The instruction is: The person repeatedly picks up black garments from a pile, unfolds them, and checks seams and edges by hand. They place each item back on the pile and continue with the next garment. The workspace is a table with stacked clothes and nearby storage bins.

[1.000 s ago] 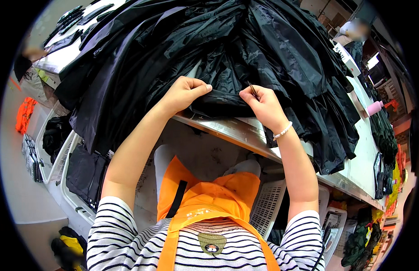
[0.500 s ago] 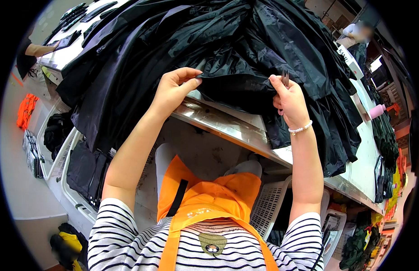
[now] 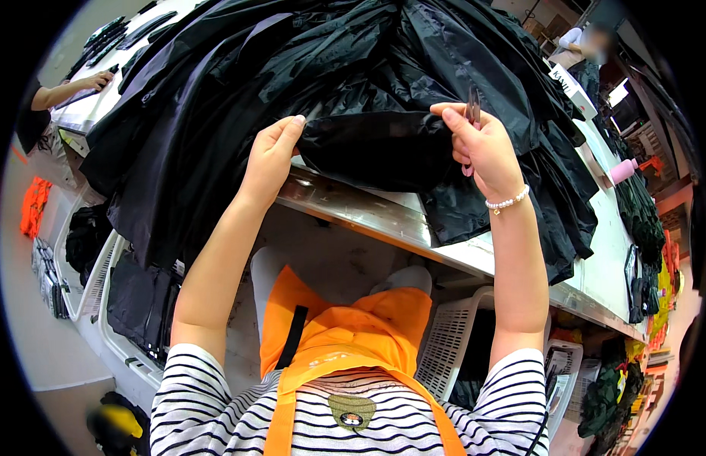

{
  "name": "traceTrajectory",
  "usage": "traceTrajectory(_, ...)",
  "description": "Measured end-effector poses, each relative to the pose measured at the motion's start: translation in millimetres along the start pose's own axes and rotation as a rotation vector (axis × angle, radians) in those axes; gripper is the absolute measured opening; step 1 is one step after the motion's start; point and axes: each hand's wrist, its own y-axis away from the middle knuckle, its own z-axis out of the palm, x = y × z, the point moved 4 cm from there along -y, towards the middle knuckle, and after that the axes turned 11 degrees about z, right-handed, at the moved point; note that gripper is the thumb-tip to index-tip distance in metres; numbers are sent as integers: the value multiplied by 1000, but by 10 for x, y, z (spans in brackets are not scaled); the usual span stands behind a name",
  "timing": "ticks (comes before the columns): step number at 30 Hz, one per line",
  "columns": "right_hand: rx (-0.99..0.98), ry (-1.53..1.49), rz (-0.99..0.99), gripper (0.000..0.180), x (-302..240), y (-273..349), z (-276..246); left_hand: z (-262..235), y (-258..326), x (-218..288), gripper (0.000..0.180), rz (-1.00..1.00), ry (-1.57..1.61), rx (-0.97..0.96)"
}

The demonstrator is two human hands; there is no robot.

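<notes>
A large heap of glossy black fabric (image 3: pixel 292 68) covers the table before me, with a smooth edge panel (image 3: pixel 376 148) stretched between my hands. My left hand (image 3: pixel 267 156) pinches the panel's left end between thumb and fingers. My right hand (image 3: pixel 488 152) is at the panel's right end, its index finger stretched along the cloth edge. Tucked in that same hand are small thread snips (image 3: pixel 474 108), dark blades pointing up and a pink handle loop below the fingers. Whether the right fingertips also grip the cloth is hard to make out.
The white table's metal front edge (image 3: pixel 353 216) runs between me and the cloth. Below it stand white plastic baskets (image 3: pixel 448 342) with dark goods. A pink spool (image 3: pixel 623 171) lies at the right. Co-workers are at the far left (image 3: pixel 45 114) and far right (image 3: pixel 577 45).
Both hands and the cloth have shifted left in the view. The panel is spread slightly wider between them. My right index finger is straighter, and the snips show more clearly.
</notes>
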Motion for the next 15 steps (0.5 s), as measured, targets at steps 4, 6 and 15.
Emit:
traceTrajectory(4, 114, 699, -240, 20, 138, -18, -110, 330, 188, 181, 21, 266, -320, -261)
traceTrajectory(6, 153, 785, -211, 20, 65, 47, 125, 618, 370, 149, 14, 505, -456, -399)
traceTrajectory(15, -60, 792, -408, 24, 676, -612, 622, 646, 578, 282, 29, 770, -830, -398)
